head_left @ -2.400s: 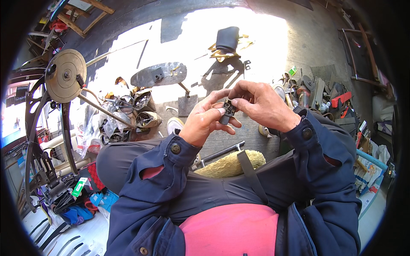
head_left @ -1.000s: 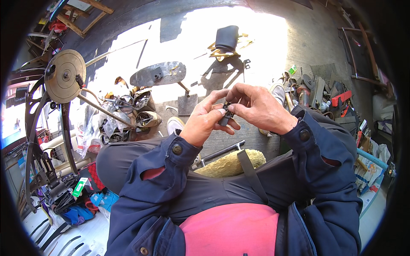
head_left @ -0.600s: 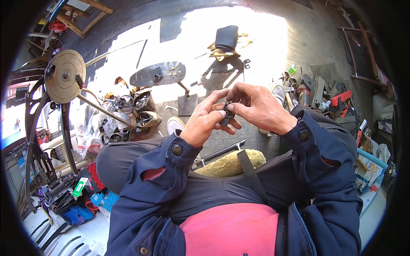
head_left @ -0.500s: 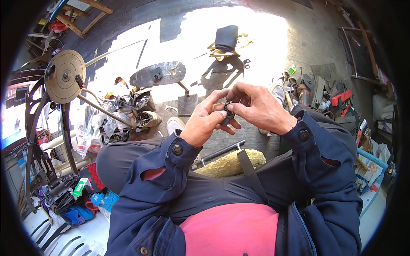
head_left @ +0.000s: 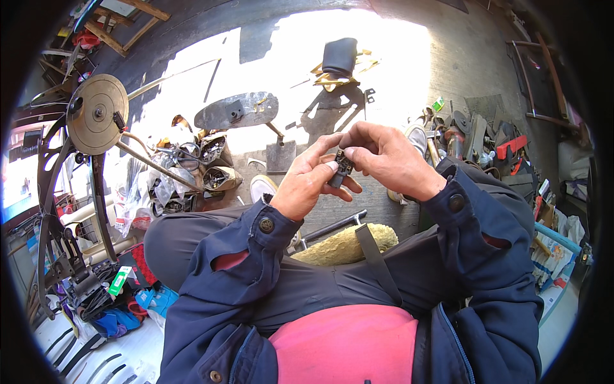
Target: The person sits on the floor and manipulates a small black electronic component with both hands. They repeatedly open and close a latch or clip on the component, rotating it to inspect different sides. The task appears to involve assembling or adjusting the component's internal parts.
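While a round, flat, tan disc (head_left: 96, 125) stands well left of a small, dark, blocky part (head_left: 339, 175), a grey, oval, flat plate (head_left: 251, 116) lies nearer the part on that side. The left hand (head_left: 304, 182), just left of the part, grips it between thumb and fingers. The right hand (head_left: 390, 160) curls at the part's upper right end; whether it pinches, I cannot tell. A bright red, elongated piece (head_left: 510, 148) lies well right of the part.
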A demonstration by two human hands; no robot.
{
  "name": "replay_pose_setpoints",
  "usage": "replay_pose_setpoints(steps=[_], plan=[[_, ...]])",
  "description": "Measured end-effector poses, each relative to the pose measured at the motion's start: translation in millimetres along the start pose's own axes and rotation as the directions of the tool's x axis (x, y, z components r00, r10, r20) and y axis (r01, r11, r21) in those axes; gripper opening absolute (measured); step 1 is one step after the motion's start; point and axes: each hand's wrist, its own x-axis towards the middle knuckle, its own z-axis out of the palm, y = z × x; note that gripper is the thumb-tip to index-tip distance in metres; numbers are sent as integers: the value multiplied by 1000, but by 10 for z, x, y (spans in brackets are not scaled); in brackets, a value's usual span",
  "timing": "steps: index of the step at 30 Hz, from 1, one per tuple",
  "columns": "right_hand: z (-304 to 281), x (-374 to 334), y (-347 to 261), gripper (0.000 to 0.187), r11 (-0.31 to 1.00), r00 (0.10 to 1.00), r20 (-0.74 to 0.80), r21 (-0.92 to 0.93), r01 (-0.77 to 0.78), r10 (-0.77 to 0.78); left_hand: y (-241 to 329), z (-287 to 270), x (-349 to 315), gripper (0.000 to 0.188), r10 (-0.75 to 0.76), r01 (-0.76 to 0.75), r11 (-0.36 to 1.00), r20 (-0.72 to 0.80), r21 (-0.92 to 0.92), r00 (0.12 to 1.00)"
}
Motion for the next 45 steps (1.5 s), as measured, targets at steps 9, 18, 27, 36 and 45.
replay_pose_setpoints(steps=[9, 18, 27, 36, 45], plan=[[-34, 20, 0, 18, 996, 997, 40, 66, -63, 60, 43, -1, -8, 62, 4, -4, 1000, 22, -13, 1000], [-48, 30, 0, 18, 988, 994, 79, 126, -86, 76, 49, 11, -8, 59, -27, 28, 999, -25, 41, 999], [-54, 35, 39, 22, 982, 992, 100, 161, -95, 79, 41, 65, -17, 52, -3, 7, 999, -71, 44, 997], [-23, 46, 94, 38, 972, 984, 108, 174, -158, 140, 27, 80, -23, 51, -19, 24, 998, -81, 62, 997], [1, 46, 139, 37, 954, 981, 113, 237, -182, 159, 29, 47, -33, 54, -22, 25, 999, -65, 40, 998]])
